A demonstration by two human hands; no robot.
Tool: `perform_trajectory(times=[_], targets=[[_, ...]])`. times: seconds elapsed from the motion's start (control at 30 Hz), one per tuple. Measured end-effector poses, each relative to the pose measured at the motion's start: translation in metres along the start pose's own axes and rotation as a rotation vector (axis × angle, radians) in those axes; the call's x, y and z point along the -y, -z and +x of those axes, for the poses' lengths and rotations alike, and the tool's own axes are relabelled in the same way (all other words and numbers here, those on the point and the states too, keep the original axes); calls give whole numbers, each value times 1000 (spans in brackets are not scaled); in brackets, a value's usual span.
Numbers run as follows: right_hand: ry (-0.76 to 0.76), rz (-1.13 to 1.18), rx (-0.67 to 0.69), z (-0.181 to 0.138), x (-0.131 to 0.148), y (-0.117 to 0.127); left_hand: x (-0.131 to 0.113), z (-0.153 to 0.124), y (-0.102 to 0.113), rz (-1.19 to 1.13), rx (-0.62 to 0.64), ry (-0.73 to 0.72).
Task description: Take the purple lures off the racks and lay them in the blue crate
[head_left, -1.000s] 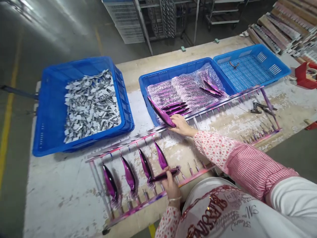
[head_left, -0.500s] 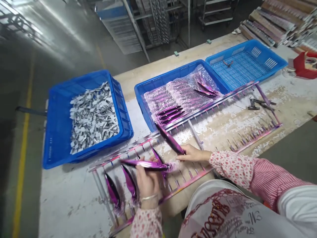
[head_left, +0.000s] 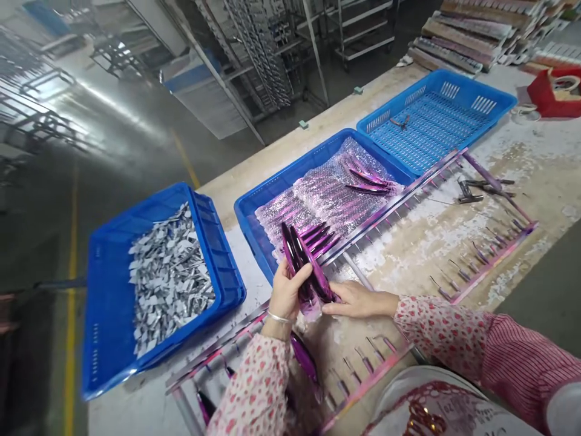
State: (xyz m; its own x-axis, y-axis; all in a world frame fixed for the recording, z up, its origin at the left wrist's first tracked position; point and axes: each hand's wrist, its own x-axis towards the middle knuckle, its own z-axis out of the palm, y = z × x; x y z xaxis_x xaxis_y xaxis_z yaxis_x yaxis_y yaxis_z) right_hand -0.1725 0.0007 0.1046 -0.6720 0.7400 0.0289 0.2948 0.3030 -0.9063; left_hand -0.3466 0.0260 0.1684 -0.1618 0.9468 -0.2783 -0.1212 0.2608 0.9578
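My left hand [head_left: 285,295] is closed around glossy dark-purple tapered pieces [head_left: 291,249], their pointed ends up and clear film at their lower ends. Beside them, my right hand [head_left: 356,298] grips the lower end of another such piece [head_left: 319,280]; the held pieces lie side by side. Both hands are above a long pink-and-grey hanging rack [head_left: 384,363] with rows of hooks. More purple pieces [head_left: 307,363] lie on the rack below my left sleeve, partly hidden by it. Just beyond my hands stands a blue crate [head_left: 245,215] with purple pieces on bubble wrap [head_left: 333,197].
At left is a deep blue bin [head_left: 109,321] of small grey pieces [head_left: 170,278]. A shallow blue basket [head_left: 445,121] holds pliers [head_left: 400,122]. Dark metal tools [head_left: 469,191] lie inside the rack's right end. A red tape holder [head_left: 540,91] sits at far right.
My left hand has moved up and right from over the rack, bringing its purple piece against the one in my right hand. The pieces now stand side by side, tips toward the crate.
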Motion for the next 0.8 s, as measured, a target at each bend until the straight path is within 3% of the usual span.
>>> perform_trajectory(times=[0.13,0.23,0.3,0.43,0.57,0.8], targets=[[56,-2,-266,15,-26,19,-43,81,12,327,48,-153],[93,-138,-397,14,-55,24,-65,150,26,775,89,-336],[111,-219,-392,9,-72,20,-66,191,34,1074,188,-369],[155,-283,-351,-6,-90,5,-40,246,41,1431,441,-231],[147,-253,-333,-12,-89,-3,-8,271,45,1482,592,-112],[137,-219,-369,-9,-93,-9,18,287,58,1197,772,117]])
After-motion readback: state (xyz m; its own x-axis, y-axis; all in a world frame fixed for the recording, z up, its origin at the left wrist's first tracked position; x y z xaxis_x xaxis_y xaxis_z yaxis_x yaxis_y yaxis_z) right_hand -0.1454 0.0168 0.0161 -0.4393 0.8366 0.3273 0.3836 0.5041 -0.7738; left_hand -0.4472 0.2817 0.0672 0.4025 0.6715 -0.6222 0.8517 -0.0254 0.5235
